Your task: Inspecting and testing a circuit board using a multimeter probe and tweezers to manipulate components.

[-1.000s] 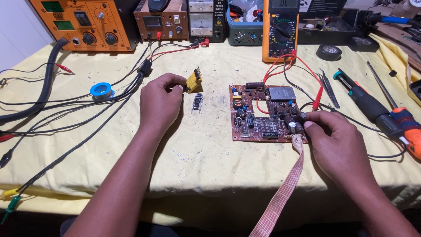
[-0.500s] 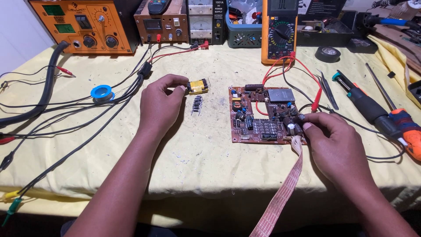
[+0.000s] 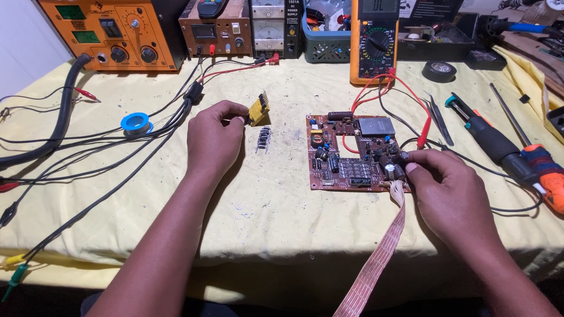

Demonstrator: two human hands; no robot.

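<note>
My left hand (image 3: pixel 212 140) pinches a small yellow component (image 3: pixel 258 108) by its lower edge, the fingers closed on it and lifting it just clear of the desk (image 3: pixel 270 217), with its row of dark pins pointing toward one o'clock. Just below it, at about five o'clock from the part, a small grey strip of pins (image 3: pixel 264 140) lies flat on the yellow cloth. My right hand (image 3: pixel 452 196) rests at the circuit board (image 3: pixel 352 151), its fingers closed on the board's right edge at three o'clock, beside the capacitors. A pink ribbon cable (image 3: pixel 382 258) runs from the board's lower right corner toward six o'clock. At nine o'clock from my left hand sits a blue solder spool (image 3: pixel 136 123); an orange multimeter (image 3: pixel 373 41) stands at twelve o'clock from the board.
</note>
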